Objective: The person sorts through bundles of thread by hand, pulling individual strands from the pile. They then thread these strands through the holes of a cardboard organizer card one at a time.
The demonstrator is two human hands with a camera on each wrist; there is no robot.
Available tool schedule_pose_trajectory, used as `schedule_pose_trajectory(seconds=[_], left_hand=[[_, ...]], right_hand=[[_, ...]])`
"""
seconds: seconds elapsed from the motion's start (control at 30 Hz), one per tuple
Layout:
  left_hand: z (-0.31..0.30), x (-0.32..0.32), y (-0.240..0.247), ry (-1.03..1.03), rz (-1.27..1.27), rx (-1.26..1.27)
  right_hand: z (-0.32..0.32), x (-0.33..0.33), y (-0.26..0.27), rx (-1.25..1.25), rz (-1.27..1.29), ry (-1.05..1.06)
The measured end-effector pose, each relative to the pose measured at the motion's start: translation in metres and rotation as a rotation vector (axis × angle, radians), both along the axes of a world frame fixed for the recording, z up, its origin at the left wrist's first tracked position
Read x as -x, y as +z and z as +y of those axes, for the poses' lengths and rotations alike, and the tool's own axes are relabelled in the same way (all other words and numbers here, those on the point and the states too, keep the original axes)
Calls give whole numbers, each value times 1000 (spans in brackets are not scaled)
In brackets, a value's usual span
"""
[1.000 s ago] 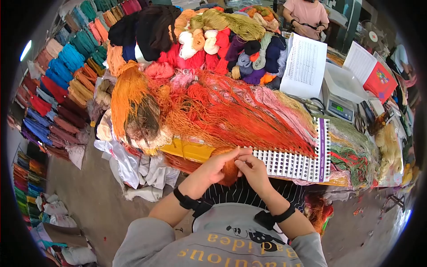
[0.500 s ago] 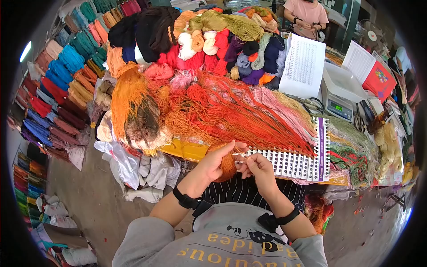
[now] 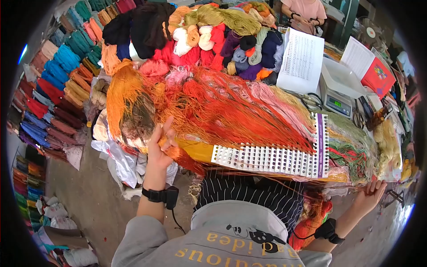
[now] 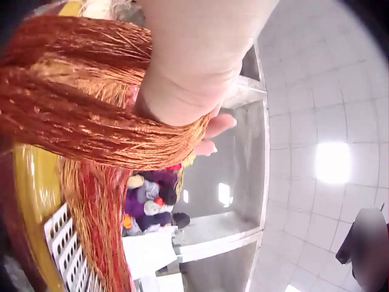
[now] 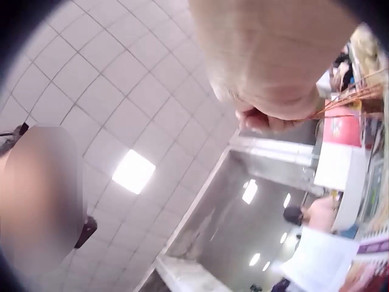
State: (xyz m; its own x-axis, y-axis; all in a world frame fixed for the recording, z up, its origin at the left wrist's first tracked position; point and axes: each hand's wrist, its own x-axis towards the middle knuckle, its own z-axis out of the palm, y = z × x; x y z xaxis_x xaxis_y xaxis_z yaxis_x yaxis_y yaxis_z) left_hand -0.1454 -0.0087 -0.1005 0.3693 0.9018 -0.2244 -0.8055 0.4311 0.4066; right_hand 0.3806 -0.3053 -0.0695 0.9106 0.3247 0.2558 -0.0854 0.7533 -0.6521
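A skein of rust-orange thread (image 4: 91,115) loops around my left hand (image 3: 161,144), which is raised at the left front of the table. The index finger points up, and two fingertips (image 4: 222,126) show past the loop in the left wrist view. In the head view the skein (image 3: 184,160) trails right from this hand. Far to the right, at the table's front edge, my right hand (image 3: 371,196) pinches thin rust-orange strands (image 5: 349,100); they stretch away from its curled fingers in the right wrist view.
A white perforated holder (image 3: 267,160) lies along the table's front edge, with red and orange threads (image 3: 240,111) spread behind it. Bundled yarn (image 3: 213,40) is heaped at the back. A digital scale (image 3: 338,98), scissors (image 3: 313,100) and paper sheets (image 3: 301,58) are at the right.
My hands were close together in front of the body at the skein. Now the left has moved left with the skein around it, and the right has swung far right, drawing strands out.
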Motion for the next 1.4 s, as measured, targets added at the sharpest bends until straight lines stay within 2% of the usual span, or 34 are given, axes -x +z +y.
schedule_pose_trajectory(seconds=[0.07, 0.1, 0.17, 0.23, 0.27, 0.33, 0.43, 0.57, 0.63, 0.87, 0.97, 1.03, 1.07, 1.13, 1.17, 1.2, 1.23, 1.3, 1.33, 1.4], left_hand=[[-5, -23, -1, 33, 219, -75], [-9, -36, -3, 31, 218, -78], [-20, -70, -7, -421, 305, -207], [-34, -105, -12, -464, 545, -97], [-38, -112, -21, -459, 546, -100], [-40, -121, -44, -650, 500, 107], [-44, -131, -38, -662, 595, 171], [-33, -137, -59, -747, 585, 136], [-31, -142, -60, -748, 707, -126], [-24, -160, -71, -659, 800, -123], [-22, -166, -77, -681, 874, -148], [-23, -168, -77, -649, 926, -122], [-22, -166, -78, -650, 926, -121], [-18, -157, -82, -743, 1243, -257], [-13, -149, -88, -635, 1136, -304], [-12, -141, -74, -536, 1032, -353], [-9, -130, -59, -458, 927, -183], [9, -92, -28, -569, 339, -36], [14, -85, -18, -575, 344, -34], [17, -77, 1, -459, 156, -75]], right_hand=[[29, 46, 21, 415, -146, -179], [51, 74, 24, 537, -219, -62], [101, 127, 3, 696, -380, 127], [135, 152, -30, 721, -501, 598], [150, 172, -43, 783, -548, 652], [176, 191, -74, 823, -528, 885], [200, 201, -115, 863, -567, 938], [206, 206, -119, 992, -568, 871], [206, 207, -113, 1079, -585, 812], [211, 210, -125, 1134, -618, 726], [214, 207, -123, 1155, -557, 780], [215, 205, -121, 1072, -476, 911], [214, 206, -120, 1072, -475, 912], [212, 208, -117, 994, -439, 873], [211, 207, -114, 994, -439, 873], [209, 206, -110, 1047, -563, 878], [208, 204, -110, 1099, -682, 877], [208, 203, -114, 1081, -663, 888], [208, 203, -115, 1062, -662, 908], [207, 202, -117, 1031, -587, 957]])
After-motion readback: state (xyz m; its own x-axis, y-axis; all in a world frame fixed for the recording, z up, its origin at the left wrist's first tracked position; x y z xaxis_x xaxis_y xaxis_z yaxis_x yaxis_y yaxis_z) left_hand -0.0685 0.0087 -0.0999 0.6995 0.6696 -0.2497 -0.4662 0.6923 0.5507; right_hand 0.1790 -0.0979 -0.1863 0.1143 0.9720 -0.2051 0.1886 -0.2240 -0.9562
